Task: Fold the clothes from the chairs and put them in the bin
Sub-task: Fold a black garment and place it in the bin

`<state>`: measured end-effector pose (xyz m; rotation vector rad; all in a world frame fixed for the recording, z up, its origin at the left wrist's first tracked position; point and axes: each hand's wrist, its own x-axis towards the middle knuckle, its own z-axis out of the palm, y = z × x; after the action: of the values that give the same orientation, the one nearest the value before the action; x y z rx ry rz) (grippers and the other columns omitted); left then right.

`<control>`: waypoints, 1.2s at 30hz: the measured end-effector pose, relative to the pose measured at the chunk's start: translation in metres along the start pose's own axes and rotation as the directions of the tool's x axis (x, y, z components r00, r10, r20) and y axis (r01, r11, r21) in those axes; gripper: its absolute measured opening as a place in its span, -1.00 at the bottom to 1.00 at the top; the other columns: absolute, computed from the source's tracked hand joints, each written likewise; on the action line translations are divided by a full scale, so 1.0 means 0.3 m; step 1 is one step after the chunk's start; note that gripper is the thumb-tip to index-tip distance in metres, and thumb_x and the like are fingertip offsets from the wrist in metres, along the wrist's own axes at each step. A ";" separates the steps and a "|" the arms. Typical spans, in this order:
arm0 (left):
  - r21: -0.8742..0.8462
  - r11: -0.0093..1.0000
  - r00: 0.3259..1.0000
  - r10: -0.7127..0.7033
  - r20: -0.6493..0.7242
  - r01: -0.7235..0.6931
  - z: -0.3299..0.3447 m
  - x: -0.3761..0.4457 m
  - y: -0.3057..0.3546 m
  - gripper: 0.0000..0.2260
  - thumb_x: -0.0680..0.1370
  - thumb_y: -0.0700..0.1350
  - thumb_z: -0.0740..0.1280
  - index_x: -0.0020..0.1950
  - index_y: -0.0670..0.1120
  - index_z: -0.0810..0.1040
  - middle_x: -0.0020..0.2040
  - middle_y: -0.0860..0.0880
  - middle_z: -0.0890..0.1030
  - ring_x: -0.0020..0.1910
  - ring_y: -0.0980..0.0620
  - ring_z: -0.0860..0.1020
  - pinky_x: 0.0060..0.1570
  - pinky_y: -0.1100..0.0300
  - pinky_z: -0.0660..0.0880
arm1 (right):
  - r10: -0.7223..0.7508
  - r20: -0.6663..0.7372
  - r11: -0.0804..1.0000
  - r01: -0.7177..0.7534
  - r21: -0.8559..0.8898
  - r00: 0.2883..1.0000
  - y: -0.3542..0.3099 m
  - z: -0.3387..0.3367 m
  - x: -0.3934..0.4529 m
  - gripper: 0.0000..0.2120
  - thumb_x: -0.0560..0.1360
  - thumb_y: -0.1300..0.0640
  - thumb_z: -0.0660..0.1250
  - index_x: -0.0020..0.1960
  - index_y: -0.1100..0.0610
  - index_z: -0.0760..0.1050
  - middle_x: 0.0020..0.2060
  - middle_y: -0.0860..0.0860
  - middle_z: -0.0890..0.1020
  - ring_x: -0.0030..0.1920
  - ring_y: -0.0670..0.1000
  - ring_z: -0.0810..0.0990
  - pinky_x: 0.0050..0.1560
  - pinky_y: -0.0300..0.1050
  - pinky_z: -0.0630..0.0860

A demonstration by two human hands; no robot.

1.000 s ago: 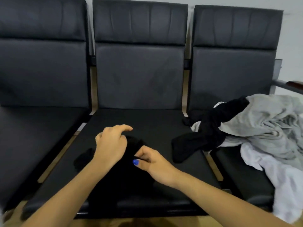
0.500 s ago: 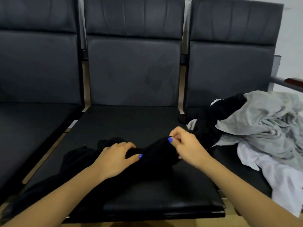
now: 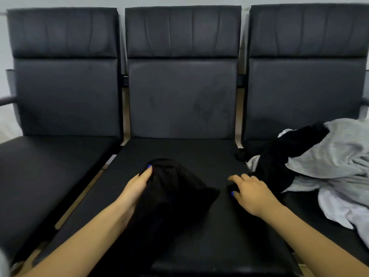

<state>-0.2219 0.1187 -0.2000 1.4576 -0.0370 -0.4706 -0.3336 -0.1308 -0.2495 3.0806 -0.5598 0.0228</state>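
Observation:
A black garment lies bunched on the middle chair seat. My left hand grips its left edge, thumb on top and fingers hidden under the cloth. My right hand is at the seat's right side, with its thumb and curled fingers pinching a small end of black cloth. Whether that end belongs to the same garment is hard to tell against the black seat. A pile of clothes, grey, white and black, lies on the right chair. No bin is in view.
Three black padded chairs stand in a row against a pale wall. The left chair seat has nothing on it. Narrow gaps between the seats show the floor. An armrest sticks out at the far left.
My left hand slid forward along the black garment. My right hand stayed near the seat's right side. The camera view shifted, and the left chair shows more.

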 end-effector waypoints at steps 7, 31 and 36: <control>-0.380 0.895 0.961 -0.152 0.231 0.233 0.005 -0.023 0.002 -0.46 0.58 0.27 0.09 0.00 -0.15 0.63 -0.14 -0.17 0.70 -0.03 -0.13 0.57 -0.06 -0.01 0.40 | 0.267 0.087 0.964 -0.264 -0.040 0.960 0.056 -0.060 -0.085 -0.83 0.56 0.07 0.14 0.12 0.03 0.42 0.04 0.03 0.58 0.09 0.12 0.57 -0.12 -0.11 0.38; -0.634 0.772 1.000 -0.023 0.016 0.028 -0.113 0.002 0.029 -0.61 0.62 0.14 0.14 0.16 -0.09 0.60 -0.07 -0.15 0.70 0.02 -0.15 0.60 0.01 -0.07 0.46 | -0.194 0.170 -0.497 -0.246 0.832 0.966 -0.206 -0.257 -0.165 -0.61 0.48 -0.10 0.18 0.11 0.04 0.66 0.08 0.00 0.68 0.08 0.07 0.66 0.06 -0.04 0.48; -0.633 0.775 0.993 -0.076 -0.091 0.001 -0.181 0.039 0.022 -0.63 0.61 0.12 0.15 0.25 -0.06 0.56 0.10 -0.10 0.65 0.03 -0.08 0.59 0.07 0.02 0.45 | 0.182 -0.100 -0.105 0.121 0.987 0.978 -0.147 -0.255 -0.129 -0.63 0.46 0.39 0.25 0.05 -0.02 0.62 -0.17 0.07 0.59 -0.21 -0.12 0.62 -0.17 -0.37 0.49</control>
<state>-0.1928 0.1664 -0.2037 0.8103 0.2269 -0.3813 -0.3554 -0.0749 -0.1739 4.3485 -0.9057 1.5946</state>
